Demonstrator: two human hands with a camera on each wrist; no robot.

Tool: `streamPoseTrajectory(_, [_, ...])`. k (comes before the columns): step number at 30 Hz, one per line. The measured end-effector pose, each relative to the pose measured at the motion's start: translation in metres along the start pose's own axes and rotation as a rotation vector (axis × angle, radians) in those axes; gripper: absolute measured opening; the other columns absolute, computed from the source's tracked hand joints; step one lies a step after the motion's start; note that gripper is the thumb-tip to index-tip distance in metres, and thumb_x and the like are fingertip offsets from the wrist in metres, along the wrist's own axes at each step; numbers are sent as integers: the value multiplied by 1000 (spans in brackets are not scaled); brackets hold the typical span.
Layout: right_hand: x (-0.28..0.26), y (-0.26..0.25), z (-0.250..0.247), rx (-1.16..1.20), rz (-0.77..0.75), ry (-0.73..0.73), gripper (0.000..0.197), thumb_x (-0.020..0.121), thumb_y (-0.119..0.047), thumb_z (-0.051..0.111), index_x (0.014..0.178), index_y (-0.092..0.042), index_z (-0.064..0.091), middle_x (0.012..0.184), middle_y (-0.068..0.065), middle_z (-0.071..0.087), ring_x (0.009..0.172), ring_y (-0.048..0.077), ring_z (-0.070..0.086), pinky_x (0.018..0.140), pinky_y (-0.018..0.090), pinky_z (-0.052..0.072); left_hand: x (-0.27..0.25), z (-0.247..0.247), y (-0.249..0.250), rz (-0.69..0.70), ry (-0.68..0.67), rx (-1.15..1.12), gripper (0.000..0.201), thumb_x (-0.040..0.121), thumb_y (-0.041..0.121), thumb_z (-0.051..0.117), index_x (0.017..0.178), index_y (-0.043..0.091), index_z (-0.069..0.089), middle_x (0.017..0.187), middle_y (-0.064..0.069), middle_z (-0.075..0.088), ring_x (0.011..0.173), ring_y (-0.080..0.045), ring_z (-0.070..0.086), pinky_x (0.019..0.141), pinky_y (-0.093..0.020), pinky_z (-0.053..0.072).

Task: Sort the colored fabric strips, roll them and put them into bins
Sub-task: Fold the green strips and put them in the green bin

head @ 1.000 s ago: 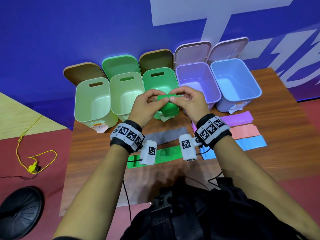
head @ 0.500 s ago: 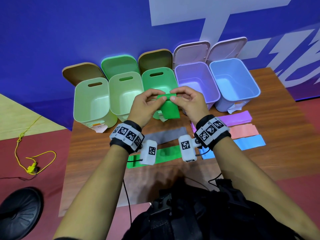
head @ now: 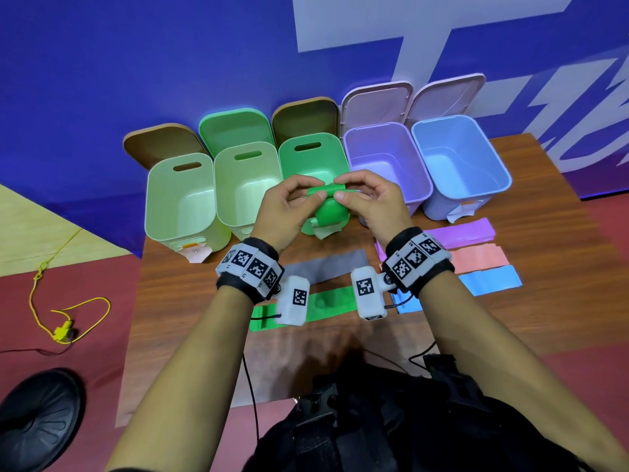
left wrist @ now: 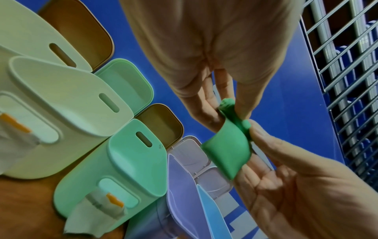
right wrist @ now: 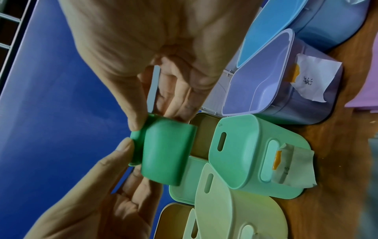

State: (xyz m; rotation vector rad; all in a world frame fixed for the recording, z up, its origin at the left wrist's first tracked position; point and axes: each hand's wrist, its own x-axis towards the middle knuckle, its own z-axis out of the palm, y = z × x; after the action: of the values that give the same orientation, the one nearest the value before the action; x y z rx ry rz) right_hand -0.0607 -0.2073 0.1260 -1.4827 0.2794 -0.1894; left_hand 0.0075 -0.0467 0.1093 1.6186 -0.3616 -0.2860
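Observation:
Both hands hold a green fabric strip (head: 329, 206) in the air, just in front of the darker green bin (head: 335, 155). My left hand (head: 289, 206) and right hand (head: 367, 199) pinch its rolled top edge between thumb and fingers, while a short tail hangs down. The left wrist view shows the roll end and tail of the green strip (left wrist: 228, 152); in the right wrist view the same green strip (right wrist: 163, 152) sits between both thumbs. On the table lie a second green strip (head: 330, 303), a grey one (head: 330, 264), a purple one (head: 459, 229), a pink one (head: 480, 257) and a blue one (head: 490, 279).
Five open bins stand in a row at the table's far edge: two pale green (head: 180, 199) (head: 245, 185), the darker green, a purple one (head: 384, 161) and a blue one (head: 459, 158), lids leaning behind. A yellow cord (head: 64, 315) and a black round base (head: 37, 417) lie on the floor at left.
The hanging tail of the green strip has become shorter as the roll at the top has grown. Both hands stay at about the same place.

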Motion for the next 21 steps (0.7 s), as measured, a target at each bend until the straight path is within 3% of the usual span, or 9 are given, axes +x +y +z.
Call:
streamPoseTrajectory(3, [1,2,1,30,27,-1,26,88,-2,70,114,-4,68,101,24,68,76,10,68,71,22,56,-1,-1,3,33,-8,33,18,87,4,73,105,4,68,82,1,67,69,-7,64,74,-24,52])
streamPoseTrajectory(5, [0,2,1,14,33,13,24,90,-1,68,114,0,67,92,18,65,61,0,62,58,13,49,-1,-3,3,36,-21,36,19,86,5,74,104,6,68,87,-2,68,69,-10,64,76,-25,53])
streamPoseTrajectory(7, [0,2,0,-17,22,22,23,91,1,66,114,5,66,87,13,62,50,-5,56,51,7,41,-1,-2,0,29,-11,40,18,85,11,76,102,15,70,85,5,67,74,-12,62,80,-27,53])
streamPoseTrajectory(10, [-1,1,0,-24,10,12,21,90,3,67,111,4,66,92,16,64,56,-4,60,55,7,44,-1,0,-1,1,4,20,12,86,18,73,97,23,72,78,14,65,83,-16,62,81,-34,56])
streamPoseTrajectory(13, [-1,1,1,-5,8,4,21,85,-3,72,103,-13,71,101,17,70,88,21,71,79,29,58,-1,2,1,3,8,10,12,90,6,69,102,9,69,71,10,67,71,-7,65,70,-22,53])
streamPoseTrajectory(15, [-2,1,1,15,21,2,24,83,-10,74,104,-19,72,109,20,69,99,31,70,89,38,58,-1,2,3,24,5,28,16,89,3,69,105,3,67,70,11,67,68,-4,64,70,-19,51])
streamPoseTrajectory(18, [0,2,0,13,33,0,19,90,-8,70,109,-8,70,98,20,66,74,11,69,67,22,57,-1,1,5,30,-19,46,20,87,1,71,107,1,67,71,9,67,63,-2,62,71,-19,51])
streamPoseTrajectory(19, [0,1,0,-5,26,7,18,92,-5,67,110,-2,68,94,19,63,62,1,63,57,14,51,-1,0,5,25,-27,49,20,87,1,71,107,3,68,71,10,67,63,-3,62,72,-21,51])
streamPoseTrajectory(21, [0,0,0,-28,9,20,20,92,1,65,112,6,65,88,14,61,47,-3,55,48,6,40,-1,1,5,24,-30,48,21,86,6,73,105,11,70,77,12,67,73,-6,62,78,-30,55])
